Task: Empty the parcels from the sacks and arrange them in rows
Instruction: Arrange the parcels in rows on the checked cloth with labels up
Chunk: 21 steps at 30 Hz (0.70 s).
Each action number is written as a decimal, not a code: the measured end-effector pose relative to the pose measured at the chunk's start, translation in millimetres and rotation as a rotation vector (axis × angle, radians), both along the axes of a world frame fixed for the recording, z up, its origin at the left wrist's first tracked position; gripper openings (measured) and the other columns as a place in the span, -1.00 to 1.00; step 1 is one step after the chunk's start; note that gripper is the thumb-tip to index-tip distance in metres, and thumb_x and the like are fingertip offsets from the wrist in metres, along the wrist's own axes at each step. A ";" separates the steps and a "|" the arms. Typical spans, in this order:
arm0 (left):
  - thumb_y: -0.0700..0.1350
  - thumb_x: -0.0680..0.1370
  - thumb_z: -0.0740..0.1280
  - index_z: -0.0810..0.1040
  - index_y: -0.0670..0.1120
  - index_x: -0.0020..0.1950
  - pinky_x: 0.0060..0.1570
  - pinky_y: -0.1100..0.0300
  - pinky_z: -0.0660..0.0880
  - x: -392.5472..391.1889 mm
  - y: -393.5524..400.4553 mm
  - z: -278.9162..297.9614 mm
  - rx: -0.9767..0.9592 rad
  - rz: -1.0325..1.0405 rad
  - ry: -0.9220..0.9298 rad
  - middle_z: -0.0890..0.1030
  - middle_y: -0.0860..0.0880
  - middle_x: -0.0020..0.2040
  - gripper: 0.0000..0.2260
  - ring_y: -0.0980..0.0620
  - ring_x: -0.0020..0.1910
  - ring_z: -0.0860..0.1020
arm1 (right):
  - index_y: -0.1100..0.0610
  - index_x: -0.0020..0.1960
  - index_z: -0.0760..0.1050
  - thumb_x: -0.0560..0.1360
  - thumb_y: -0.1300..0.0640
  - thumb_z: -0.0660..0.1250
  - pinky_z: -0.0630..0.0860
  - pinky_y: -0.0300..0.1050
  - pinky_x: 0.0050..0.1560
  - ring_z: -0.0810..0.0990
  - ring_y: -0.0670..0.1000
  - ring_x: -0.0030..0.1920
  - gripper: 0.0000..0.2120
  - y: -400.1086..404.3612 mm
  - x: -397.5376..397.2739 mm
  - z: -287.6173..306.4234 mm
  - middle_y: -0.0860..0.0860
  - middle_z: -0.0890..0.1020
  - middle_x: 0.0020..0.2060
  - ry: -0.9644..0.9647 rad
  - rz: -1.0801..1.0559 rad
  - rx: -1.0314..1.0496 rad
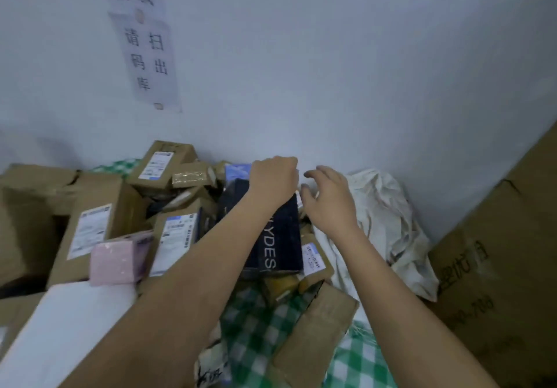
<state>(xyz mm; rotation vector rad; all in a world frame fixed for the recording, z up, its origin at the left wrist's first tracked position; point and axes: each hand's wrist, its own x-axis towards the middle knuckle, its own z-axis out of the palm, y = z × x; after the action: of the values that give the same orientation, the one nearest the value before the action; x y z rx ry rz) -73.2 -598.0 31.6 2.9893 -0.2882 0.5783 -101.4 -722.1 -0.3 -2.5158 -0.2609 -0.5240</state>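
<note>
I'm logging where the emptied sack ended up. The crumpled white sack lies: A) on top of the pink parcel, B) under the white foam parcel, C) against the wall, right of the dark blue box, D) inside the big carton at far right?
C: the white sack lies crumpled by the wall, right of the dark blue box and of the right hand.

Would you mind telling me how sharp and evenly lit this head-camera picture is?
Head view: soft overall, with a cool bluish cast; the wall notice and the parcel labels are too blurred to read; wide-angle bending tilts the big carton at right; dim, flat light, no glare.
</note>
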 end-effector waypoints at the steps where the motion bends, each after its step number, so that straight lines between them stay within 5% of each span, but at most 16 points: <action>1: -0.06 0.64 0.10 0.52 -0.10 0.12 -0.16 0.12 0.32 -18.1 15.8 2.3 -0.049 0.023 -0.011 0.61 -0.08 0.04 -0.76 -0.10 0.01 0.57 | 0.16 0.27 0.52 0.57 0.10 0.23 0.25 -0.05 0.37 0.33 0.11 0.38 -0.68 15.3 -13.8 4.5 0.08 0.47 0.32 -0.014 0.034 0.005; 5: -0.04 0.62 0.13 0.54 -0.09 0.13 -0.04 0.09 0.41 -80.7 77.4 2.6 -0.179 0.098 -0.036 0.62 -0.10 0.06 -0.76 -0.13 0.06 0.56 | 0.12 0.05 0.61 0.55 0.11 0.22 0.48 0.01 0.08 0.51 0.09 0.11 -0.79 71.5 -66.1 23.0 0.06 0.60 0.06 -0.015 0.185 0.072; 9: 0.01 0.63 0.13 0.53 -0.08 0.14 -0.10 0.12 0.42 -136.2 139.1 2.4 -0.314 0.185 -0.021 0.61 -0.05 0.04 -0.74 -0.08 0.02 0.56 | 0.00 0.02 0.61 0.57 0.07 0.19 0.47 -0.07 -0.17 0.56 0.03 -0.11 -0.79 124.0 -111.3 34.3 -0.03 0.62 -0.14 0.044 0.299 0.055; 14: 0.01 0.58 0.17 0.57 -0.02 0.09 -0.17 0.16 0.43 -195.0 236.8 -7.5 -0.355 0.274 0.005 0.63 0.04 -0.07 -0.78 0.00 -0.08 0.58 | 0.06 0.03 0.62 0.58 0.07 0.20 0.54 -0.02 -0.07 0.58 0.00 -0.14 -0.78 213.8 -152.6 36.5 -0.07 0.65 -0.13 0.125 0.425 0.053; 21: 0.03 0.61 0.17 0.53 -0.03 0.20 0.01 0.06 0.53 -226.9 370.4 -22.1 -0.445 0.363 0.046 0.64 -0.01 -0.01 -0.73 -0.03 -0.04 0.59 | -0.08 -0.18 0.54 0.57 0.05 0.21 0.46 -0.11 -0.22 0.54 -0.05 -0.25 -0.80 347.7 -170.2 29.0 -0.13 0.59 -0.28 0.147 0.521 0.042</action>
<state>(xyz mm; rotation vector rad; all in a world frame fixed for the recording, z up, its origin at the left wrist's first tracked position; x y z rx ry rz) -300.0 -227.6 9.6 2.6195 0.3502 0.5170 -271.7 -374.4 28.8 -2.3021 -0.8074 -0.1320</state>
